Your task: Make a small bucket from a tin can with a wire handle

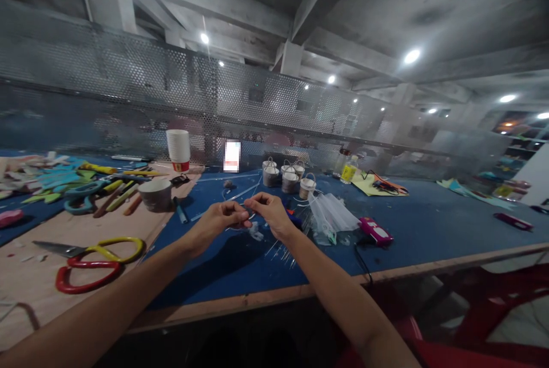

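Above the blue mat, my left hand (221,219) is closed in a pinch. Close beside it, my right hand (270,214) pinches too, their fingertips nearly meeting. A thin pale strand (252,216) shows at the fingers; whether it is wire or string I cannot tell. Beneath the hands lies a crumpled clear scrap (256,232). Thin metallic sticks (285,254) are scattered by my right wrist. Beyond the hands stand several small buckets with looped handles, one of them a nearer bucket (307,186).
Large scissors (90,262) lie at the left, near a paper cup (155,194) and several tools. Stacked cups (178,151) and a lit phone (231,156) stand behind. At the right are a plastic bag (332,216), a magenta device (376,232) and a yellow-labelled bottle (349,170).
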A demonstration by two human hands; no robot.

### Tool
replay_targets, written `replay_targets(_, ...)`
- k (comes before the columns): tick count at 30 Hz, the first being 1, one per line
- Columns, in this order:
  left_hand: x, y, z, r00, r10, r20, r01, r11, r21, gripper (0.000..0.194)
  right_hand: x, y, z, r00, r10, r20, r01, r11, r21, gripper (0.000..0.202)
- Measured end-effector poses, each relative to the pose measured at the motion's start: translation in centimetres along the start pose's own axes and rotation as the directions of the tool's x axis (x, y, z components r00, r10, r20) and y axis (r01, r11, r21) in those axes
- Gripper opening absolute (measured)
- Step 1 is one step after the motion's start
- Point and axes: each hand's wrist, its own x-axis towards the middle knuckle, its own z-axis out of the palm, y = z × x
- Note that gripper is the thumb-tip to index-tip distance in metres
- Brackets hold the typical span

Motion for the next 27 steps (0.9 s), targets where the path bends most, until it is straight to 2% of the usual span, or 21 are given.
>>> replay_targets(4, -0.04, 0.07, -0.04, 0.993, -0.082, 0.09, 0.091, 0.992, -0.092, 0.027, 0.0, -0.07, -0.03, 0.999, 0.029, 0.02, -0.029, 0.999, 0.029, 0.037)
replay_targets(9, -0.25, 0.36, 0.36, 1.0, 0.03, -0.007, -0.03, 0.999, 0.023, 0.024, 0.0, 0.07, -0.01, 1.0, 0.006, 0.024, -0.007, 0.999, 0.041, 0.035)
replay_targets(14, -0.36, 0.43, 0.38, 0.994, -0.068, 0.087, 0.074, 0.994, -0.074, 0.026, 0.04, 0.15, 0.01, 0.999, 0.023, 0.023, -0.024, 0.999, 0.025, 0.036)
replay_targets(19, -0.29, 0.36, 0.44, 0.998, 0.055, -0.013, -0.055, 0.997, 0.046, 0.024, 0.02, 0.13, 0.04, 1.0, -0.014, 0.017, 0.014, 1.0, -0.009, 0.035)
replay_targets(24, -0.27, 0.14, 0.17, 0.994, -0.053, 0.094, 0.059, 0.996, -0.067, 0.027, -0.15, -0.07, 0.06, 0.999, 0.006, 0.045, -0.006, 1.0, 0.012, 0.035)
replay_targets(27, -0.27, 0.13, 0.33, 1.0, 0.011, 0.017, -0.012, 1.0, 0.02, 0.024, -0.07, -0.02, -0.02, 0.999, -0.012, 0.039, 0.012, 1.0, 0.005, 0.035)
